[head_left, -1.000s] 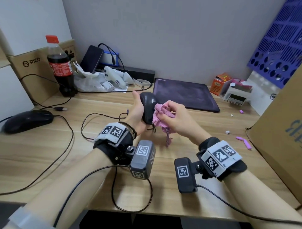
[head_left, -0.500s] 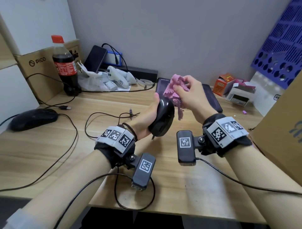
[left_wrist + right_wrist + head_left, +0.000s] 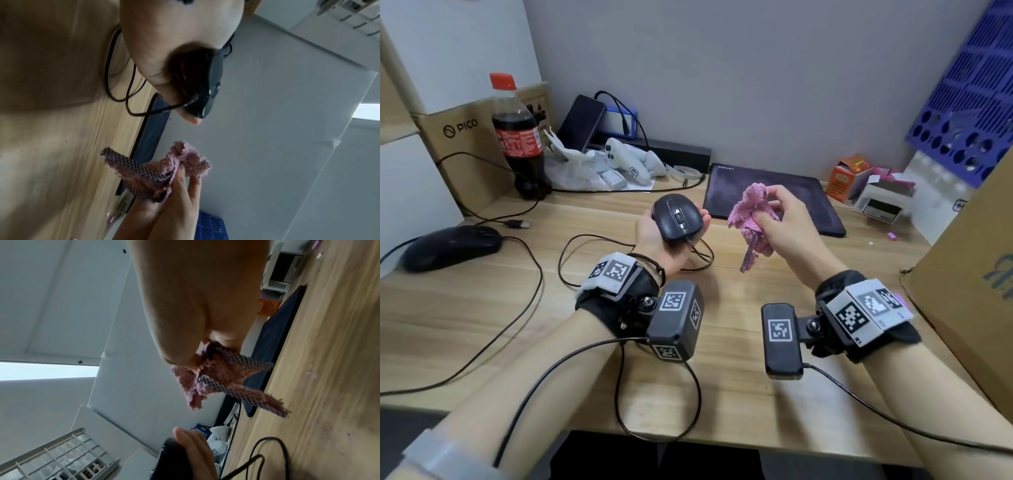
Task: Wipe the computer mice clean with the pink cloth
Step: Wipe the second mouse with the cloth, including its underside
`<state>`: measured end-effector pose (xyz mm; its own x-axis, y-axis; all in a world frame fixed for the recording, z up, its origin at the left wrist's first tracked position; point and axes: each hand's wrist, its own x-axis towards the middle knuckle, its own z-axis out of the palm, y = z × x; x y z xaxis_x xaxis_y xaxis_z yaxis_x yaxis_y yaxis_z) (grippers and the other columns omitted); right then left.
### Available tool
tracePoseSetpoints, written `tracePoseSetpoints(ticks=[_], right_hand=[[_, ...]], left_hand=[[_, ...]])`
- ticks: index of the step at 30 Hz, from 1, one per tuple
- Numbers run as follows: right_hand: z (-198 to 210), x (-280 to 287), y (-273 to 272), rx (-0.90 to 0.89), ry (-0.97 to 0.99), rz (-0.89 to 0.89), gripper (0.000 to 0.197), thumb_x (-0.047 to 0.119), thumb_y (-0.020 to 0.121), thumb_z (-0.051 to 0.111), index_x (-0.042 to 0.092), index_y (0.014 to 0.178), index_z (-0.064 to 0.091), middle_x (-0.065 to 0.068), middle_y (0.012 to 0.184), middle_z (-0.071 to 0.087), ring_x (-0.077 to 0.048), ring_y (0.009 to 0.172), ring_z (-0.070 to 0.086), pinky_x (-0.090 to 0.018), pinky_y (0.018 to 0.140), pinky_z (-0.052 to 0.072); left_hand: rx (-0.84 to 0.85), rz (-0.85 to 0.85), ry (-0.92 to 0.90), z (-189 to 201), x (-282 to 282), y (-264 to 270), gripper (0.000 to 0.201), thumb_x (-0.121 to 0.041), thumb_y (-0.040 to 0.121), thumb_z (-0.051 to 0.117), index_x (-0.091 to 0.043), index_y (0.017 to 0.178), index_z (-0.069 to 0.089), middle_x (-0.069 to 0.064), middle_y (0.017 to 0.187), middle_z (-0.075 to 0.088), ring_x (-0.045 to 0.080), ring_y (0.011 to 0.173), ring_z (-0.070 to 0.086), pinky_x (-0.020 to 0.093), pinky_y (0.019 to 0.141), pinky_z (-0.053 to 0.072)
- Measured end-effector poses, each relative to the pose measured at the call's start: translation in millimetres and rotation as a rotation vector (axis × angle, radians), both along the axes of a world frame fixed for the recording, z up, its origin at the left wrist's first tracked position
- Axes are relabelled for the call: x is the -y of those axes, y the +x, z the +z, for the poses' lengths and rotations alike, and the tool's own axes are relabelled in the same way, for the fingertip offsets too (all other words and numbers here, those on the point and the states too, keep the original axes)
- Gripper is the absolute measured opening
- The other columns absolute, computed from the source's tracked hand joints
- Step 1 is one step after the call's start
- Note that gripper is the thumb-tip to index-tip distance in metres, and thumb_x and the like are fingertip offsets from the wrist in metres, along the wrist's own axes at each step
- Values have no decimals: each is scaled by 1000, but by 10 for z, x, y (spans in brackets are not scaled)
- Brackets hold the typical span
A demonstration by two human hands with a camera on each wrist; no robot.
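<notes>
My left hand (image 3: 671, 236) grips a black wired mouse (image 3: 678, 219) above the desk, buttons and wheel facing up, its cable (image 3: 702, 255) looping down to the wood. The same mouse (image 3: 207, 87) shows edge-on in the left wrist view. To its right, my right hand (image 3: 777, 219) pinches a bunched pink cloth (image 3: 751, 212), held clear of the mouse with a checked strip hanging down. The cloth (image 3: 216, 376) hangs from the fingers in the right wrist view too. A second black mouse (image 3: 453, 246) lies on the desk at far left.
A dark mouse pad (image 3: 774, 195) lies behind the hands. A cola bottle (image 3: 517, 137), white controllers (image 3: 626, 164) and a phone stand at the back left. Small boxes (image 3: 859, 181) sit at back right, a large cardboard box (image 3: 969, 274) along the right edge.
The left hand has turned the mouse from edge-on to buttons up and lowered it. The right hand has drawn the cloth off the mouse to the right.
</notes>
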<state>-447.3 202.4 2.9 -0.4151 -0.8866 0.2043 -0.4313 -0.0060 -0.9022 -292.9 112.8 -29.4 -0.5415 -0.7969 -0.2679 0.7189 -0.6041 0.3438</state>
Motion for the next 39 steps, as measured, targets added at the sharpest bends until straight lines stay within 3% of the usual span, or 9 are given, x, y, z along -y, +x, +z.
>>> tracePoseSetpoints(ticks=[4, 13, 17, 23, 25, 28, 32, 35, 39], right_hand=[[-22, -23, 67, 1, 74, 58, 23, 8, 98, 49, 20, 116, 58, -6, 103, 65, -19, 74, 65, -42, 68, 59], [-6, -71, 356, 93, 19, 231, 19, 7, 98, 51, 14, 114, 59, -12, 109, 68, -14, 85, 67, -20, 62, 53], [10, -52, 493, -62, -4, 321, 13, 7, 95, 58, 11, 103, 67, -2, 98, 72, -10, 82, 69, -28, 67, 56], [39, -28, 662, -81, 73, 304, 21, 5, 94, 50, 10, 101, 68, -3, 87, 69, -3, 65, 57, -12, 57, 44], [85, -5, 774, -7, 70, 298, 22, 12, 95, 45, 9, 92, 66, -2, 73, 64, -8, 58, 48, -16, 53, 38], [114, 65, 920, -75, 110, 237, 14, 28, 98, 51, 15, 98, 57, 3, 81, 69, -8, 63, 56, -23, 55, 46], [154, 192, 1079, -270, 232, 273, 13, 29, 98, 52, 18, 98, 58, 4, 78, 61, -11, 64, 55, -25, 52, 45], [183, 310, 1244, -450, 297, 372, 31, 27, 101, 44, 19, 73, 56, -1, 67, 55, -17, 59, 50, -27, 51, 39], [229, 468, 1503, -632, 243, 394, 35, 21, 100, 40, 21, 67, 51, 0, 67, 52, -22, 69, 50, -26, 50, 33]], left_hand=[[-18, 6, -33, -16, -1, -1, 43, -32, 101, 34, 4, 99, 57, 19, 78, 64, 32, 58, 66, 36, 51, 58], [246, 309, 58, 54, -55, -123, 48, -47, 98, 33, -14, 121, 59, 9, 100, 65, 25, 79, 64, 27, 60, 54], [300, 358, 151, 113, -78, -122, 53, -47, 102, 28, -8, 131, 48, 13, 110, 58, 25, 80, 62, 29, 57, 48], [402, 389, 176, 145, 28, 32, 61, -53, 99, 22, -16, 143, 41, 12, 138, 53, 36, 121, 56, 47, 98, 49], [398, 408, 220, 149, 33, 81, 60, -53, 101, 21, -16, 145, 39, 11, 141, 50, 33, 123, 54, 40, 94, 50], [294, 417, 171, 173, 28, 134, 65, -55, 101, 22, -6, 135, 47, 17, 123, 60, 33, 102, 62, 34, 64, 53], [235, 393, 134, 176, 122, 336, 74, -65, 95, 20, -11, 133, 53, 21, 124, 61, 37, 106, 60, 40, 75, 51], [189, 390, 112, 186, 164, 552, 74, -68, 94, 16, -13, 121, 58, 14, 106, 65, 28, 86, 59, 30, 62, 45], [59, 338, -18, 226, 137, 823, 81, -78, 88, 18, -13, 91, 65, 13, 95, 68, 25, 74, 60, 23, 59, 46]])
